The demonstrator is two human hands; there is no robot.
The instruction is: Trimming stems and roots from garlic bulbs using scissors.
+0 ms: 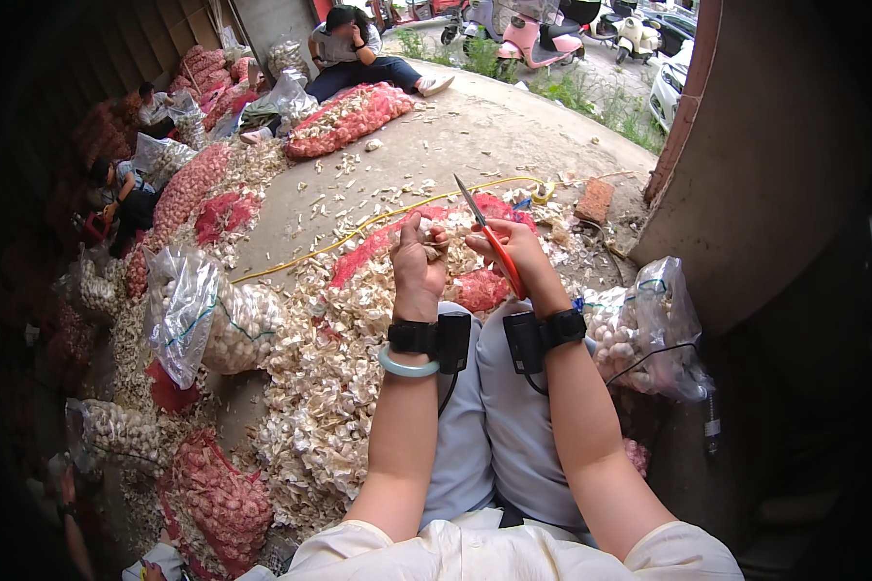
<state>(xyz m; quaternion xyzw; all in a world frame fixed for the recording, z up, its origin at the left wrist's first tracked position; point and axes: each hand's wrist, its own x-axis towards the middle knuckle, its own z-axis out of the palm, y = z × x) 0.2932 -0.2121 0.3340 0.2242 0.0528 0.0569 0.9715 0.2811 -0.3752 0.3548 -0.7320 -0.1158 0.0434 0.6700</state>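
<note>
My right hand (531, 259) is closed around red-handled scissors (471, 200), their pointed blades angled up and to the left. Just left of it, my left hand (416, 268) is curled, palm side up, with the fingers bent in. Something small and brownish shows between those fingers, too hidden to name. Both hands are held above my knees, close together but apart. Below and beyond them lie red mesh netting (482, 290) and a wide heap of dry garlic skins (325, 412).
Clear plastic bags of garlic stand left (237, 329) and right (622, 334) of my legs. A red mesh sack (225, 499) lies at lower left. Ahead are a yellow cord (368, 225) and a brick (594, 200). Other people sit farther back near a full mesh sack (349, 121).
</note>
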